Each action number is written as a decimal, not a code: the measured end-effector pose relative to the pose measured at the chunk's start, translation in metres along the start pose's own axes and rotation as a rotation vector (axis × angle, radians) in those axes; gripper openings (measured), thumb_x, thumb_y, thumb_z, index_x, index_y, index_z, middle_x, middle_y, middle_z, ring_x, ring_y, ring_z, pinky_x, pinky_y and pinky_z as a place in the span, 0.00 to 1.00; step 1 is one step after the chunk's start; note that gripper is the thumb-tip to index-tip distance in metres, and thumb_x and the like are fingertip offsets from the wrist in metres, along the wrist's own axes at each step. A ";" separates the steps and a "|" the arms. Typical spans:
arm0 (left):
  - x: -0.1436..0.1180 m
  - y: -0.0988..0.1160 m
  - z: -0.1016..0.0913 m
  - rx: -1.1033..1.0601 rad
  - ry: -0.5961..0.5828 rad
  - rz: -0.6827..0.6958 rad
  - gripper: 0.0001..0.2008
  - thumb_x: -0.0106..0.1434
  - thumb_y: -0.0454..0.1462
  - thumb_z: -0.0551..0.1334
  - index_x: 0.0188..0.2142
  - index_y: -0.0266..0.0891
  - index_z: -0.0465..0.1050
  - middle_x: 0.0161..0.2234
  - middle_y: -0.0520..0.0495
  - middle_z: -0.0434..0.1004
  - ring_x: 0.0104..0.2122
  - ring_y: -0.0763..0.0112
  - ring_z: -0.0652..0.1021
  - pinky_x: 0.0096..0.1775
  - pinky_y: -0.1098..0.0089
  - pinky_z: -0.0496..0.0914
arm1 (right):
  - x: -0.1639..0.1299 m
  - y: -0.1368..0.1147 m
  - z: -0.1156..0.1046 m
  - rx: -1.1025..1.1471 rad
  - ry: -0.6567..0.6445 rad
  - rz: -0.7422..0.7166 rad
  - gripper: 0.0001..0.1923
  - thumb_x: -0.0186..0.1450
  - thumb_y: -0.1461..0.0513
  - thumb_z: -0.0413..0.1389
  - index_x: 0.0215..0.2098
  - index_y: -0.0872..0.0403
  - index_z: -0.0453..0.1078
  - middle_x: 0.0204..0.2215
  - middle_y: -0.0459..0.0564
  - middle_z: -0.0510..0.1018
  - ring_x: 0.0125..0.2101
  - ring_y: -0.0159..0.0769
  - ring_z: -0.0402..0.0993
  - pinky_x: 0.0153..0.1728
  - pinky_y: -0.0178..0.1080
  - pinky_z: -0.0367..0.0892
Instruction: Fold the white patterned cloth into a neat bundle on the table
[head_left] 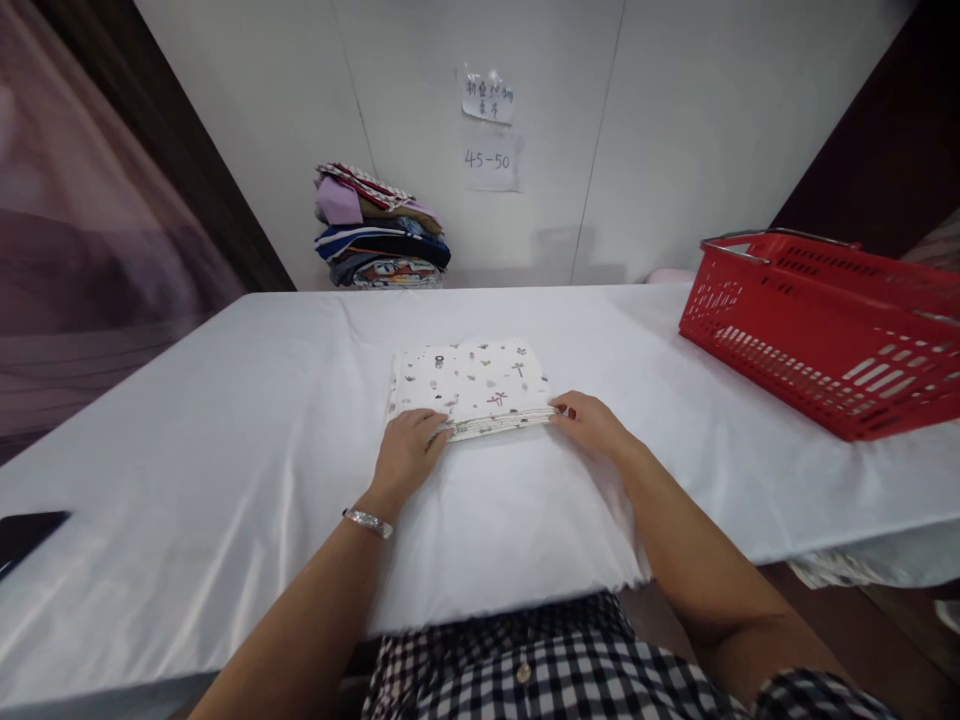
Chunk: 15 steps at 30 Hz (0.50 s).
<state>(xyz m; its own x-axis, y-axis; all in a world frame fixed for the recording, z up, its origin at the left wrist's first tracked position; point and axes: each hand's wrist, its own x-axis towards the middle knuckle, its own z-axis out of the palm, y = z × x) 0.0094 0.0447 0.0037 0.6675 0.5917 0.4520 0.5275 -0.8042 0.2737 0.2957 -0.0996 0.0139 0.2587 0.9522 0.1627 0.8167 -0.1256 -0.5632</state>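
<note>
A white cloth point(476, 380) printed with small plants and figures lies folded into a layered rectangle on the white-covered table point(225, 430). At its near left corner, my left hand point(411, 447) is closed on the edge, thumb in front and fingers over the top. A silvery bracelet circles that wrist. My right hand point(592, 420) pinches the near right corner between thumb and fingers. Several fabric layers show along the near edge between both hands.
A red plastic basket point(787, 340) with metal handles stands at the right. Behind the table's far edge is a pile of folded fabrics point(382, 235). A dark flat object point(30, 535) lies at the left edge. Two paper notes point(491, 160) hang on the wall.
</note>
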 end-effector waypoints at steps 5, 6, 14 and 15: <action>0.000 0.001 -0.001 -0.009 0.008 0.004 0.14 0.63 0.41 0.54 0.42 0.42 0.75 0.42 0.44 0.76 0.42 0.60 0.73 0.45 0.58 0.67 | 0.002 -0.008 0.002 -0.068 0.024 0.022 0.08 0.61 0.61 0.50 0.35 0.51 0.70 0.30 0.46 0.75 0.28 0.32 0.67 0.29 0.34 0.58; 0.000 0.001 -0.001 -0.011 0.010 0.008 0.13 0.63 0.41 0.54 0.42 0.42 0.75 0.41 0.45 0.76 0.42 0.60 0.73 0.45 0.58 0.67 | 0.002 -0.009 0.002 -0.094 0.046 0.030 0.07 0.61 0.61 0.50 0.33 0.51 0.70 0.29 0.46 0.74 0.27 0.32 0.66 0.28 0.34 0.57; -0.001 0.004 0.000 0.004 0.003 0.012 0.13 0.63 0.41 0.55 0.41 0.40 0.75 0.40 0.44 0.76 0.42 0.61 0.73 0.45 0.60 0.67 | 0.004 -0.004 0.009 -0.244 0.090 0.049 0.05 0.61 0.62 0.48 0.31 0.51 0.66 0.29 0.45 0.74 0.27 0.32 0.65 0.27 0.34 0.54; -0.001 0.004 0.000 0.003 0.004 0.012 0.13 0.63 0.40 0.55 0.41 0.40 0.75 0.40 0.44 0.76 0.42 0.62 0.73 0.45 0.61 0.67 | 0.005 -0.003 0.010 -0.246 0.089 0.047 0.05 0.61 0.62 0.48 0.31 0.51 0.66 0.29 0.45 0.73 0.27 0.32 0.65 0.27 0.33 0.53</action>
<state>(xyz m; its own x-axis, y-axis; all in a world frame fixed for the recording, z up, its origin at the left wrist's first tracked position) 0.0108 0.0412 0.0047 0.6717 0.5816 0.4589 0.5212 -0.8112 0.2652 0.2895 -0.0921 0.0084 0.3349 0.9168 0.2175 0.9006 -0.2435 -0.3600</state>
